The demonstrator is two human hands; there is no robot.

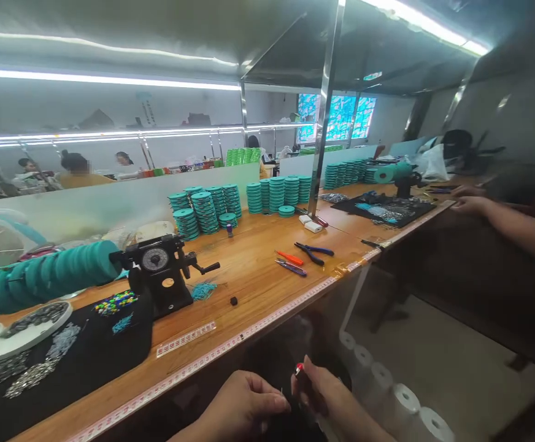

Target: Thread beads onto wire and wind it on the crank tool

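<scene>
Below the table's front edge, my left hand (251,402) is closed in a pinch. A thin pale tip shows at its fingers, too small to name. Just to the right, my right hand (327,399) is closed around a lighter (299,368) with a red top, my thumb beside that top. A small gap separates the two hands. On the wooden table (249,276) above them lie a small black cube (234,301), orange-handled tweezers (289,257), a blue-handled tool (291,267) and blue-black pliers (314,252).
A black hand-cranked winder (161,270) carries teal spools (56,273) at left, beside a black mat (124,344) with beads. Stacked teal spools (207,212) line the back. A measuring tape (212,362) runs along the edge. At right is another person's arm (516,224); white rolls (405,399) stand below.
</scene>
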